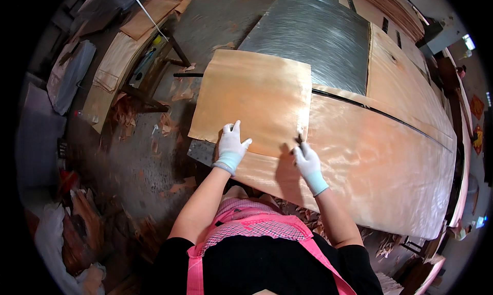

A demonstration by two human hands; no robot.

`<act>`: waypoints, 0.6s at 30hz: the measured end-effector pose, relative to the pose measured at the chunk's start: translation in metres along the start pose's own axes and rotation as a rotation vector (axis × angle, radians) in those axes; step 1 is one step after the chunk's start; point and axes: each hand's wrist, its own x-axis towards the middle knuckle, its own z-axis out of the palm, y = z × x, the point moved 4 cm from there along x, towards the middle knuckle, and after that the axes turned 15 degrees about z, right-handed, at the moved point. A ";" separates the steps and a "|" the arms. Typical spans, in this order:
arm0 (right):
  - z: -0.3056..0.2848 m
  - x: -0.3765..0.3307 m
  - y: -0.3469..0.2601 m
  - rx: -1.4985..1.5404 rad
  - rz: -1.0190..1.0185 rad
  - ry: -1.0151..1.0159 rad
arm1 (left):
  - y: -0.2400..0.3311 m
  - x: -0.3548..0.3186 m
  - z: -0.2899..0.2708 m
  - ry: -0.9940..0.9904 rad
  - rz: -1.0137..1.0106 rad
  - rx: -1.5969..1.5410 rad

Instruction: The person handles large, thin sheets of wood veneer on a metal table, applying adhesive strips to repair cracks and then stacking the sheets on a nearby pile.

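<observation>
A tan, roughly square sheet of wood veneer lies over larger pale veneer sheets on the work table. On its near edge rests my left hand, in a white glove with a mint cuff, fingers spread and pressing down. My right hand, gloved alike, is closed round a small dark tool whose kind is mostly hidden by the fingers. The tool's tip is near the lower right corner of the square sheet. A bright strip shows along that sheet's right edge.
A dark brushed metal plate lies beyond the square sheet. A thin black bar crosses the table. Left stands a bench with stacked veneer strips. Torn veneer scraps litter the floor. Wrapped bundles stand at far left.
</observation>
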 end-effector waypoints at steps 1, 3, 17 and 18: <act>0.016 0.003 -0.004 0.044 0.039 -0.126 | 0.000 0.002 0.001 -0.007 -0.001 -0.011; 0.046 0.007 -0.011 0.118 0.095 -0.336 | -0.003 0.004 0.002 -0.023 -0.008 -0.033; 0.118 0.007 -0.078 -0.755 -0.255 -0.384 | -0.018 0.007 0.030 0.039 -0.105 0.072; 0.106 0.000 -0.070 -0.787 -0.254 -0.424 | -0.017 0.006 0.029 0.021 -0.114 0.088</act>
